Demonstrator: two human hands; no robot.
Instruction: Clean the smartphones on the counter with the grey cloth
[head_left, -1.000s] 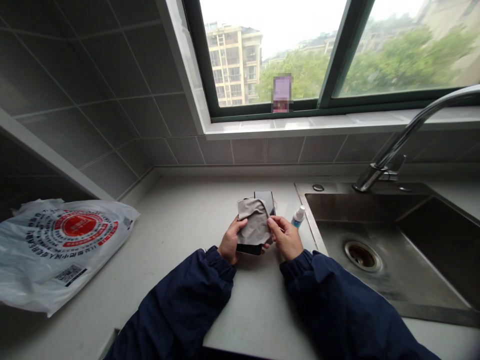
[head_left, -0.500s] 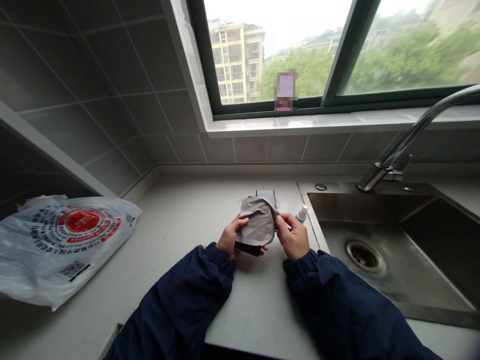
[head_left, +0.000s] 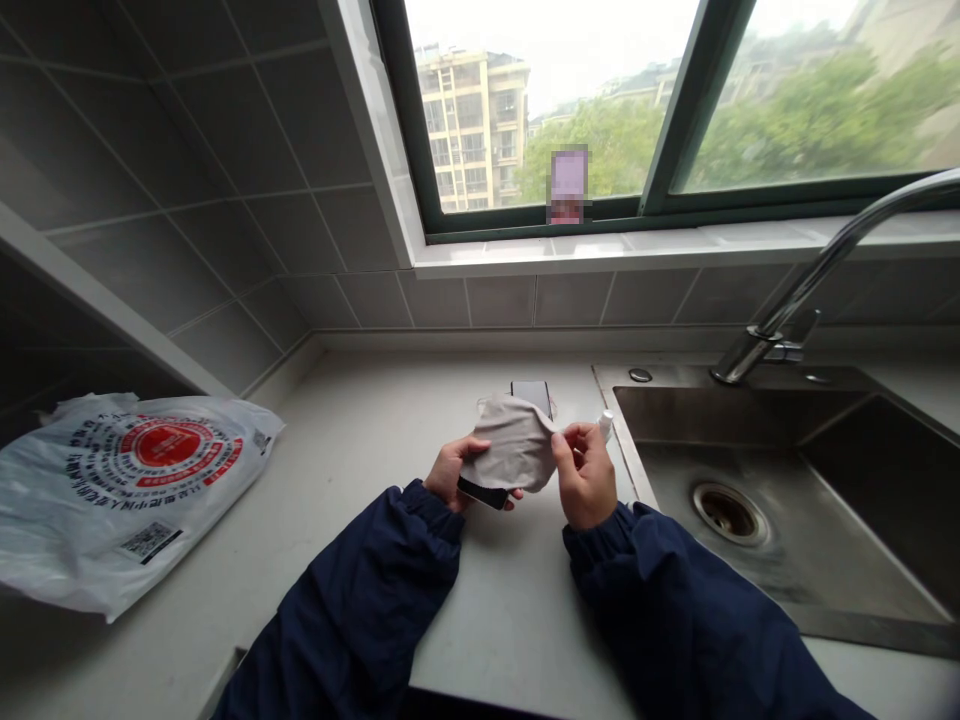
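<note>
My left hand [head_left: 451, 472] is closed around a flat black phone [head_left: 484, 493], its thumb on top and fingertips showing at the lower right edge. A grey cleaning cloth [head_left: 514, 446] with a zigzag edge lies over most of the phone, pinned under that thumb. At the cloth's right side, the thumb and fingers of my right hand [head_left: 590, 480] pinch its edge. Just behind the cloth, a flat pale rectangle with a dark border [head_left: 531, 391] shows in part. A small white-capped bottle [head_left: 607, 424] stands beyond my right hand, mostly hidden by it.
A steel sink [head_left: 637, 470] with a chrome tap [head_left: 750, 350] lies to the right. On the left, a white plastic bag [head_left: 82, 540] with red print rests on the pale counter [head_left: 360, 420]. A tiled wall and a window [head_left: 540, 110] rise behind.
My left hand and the phone have shifted slightly left. The cloth is stretched wider and flatter between my hands, with my right hand still pinching its edge.
</note>
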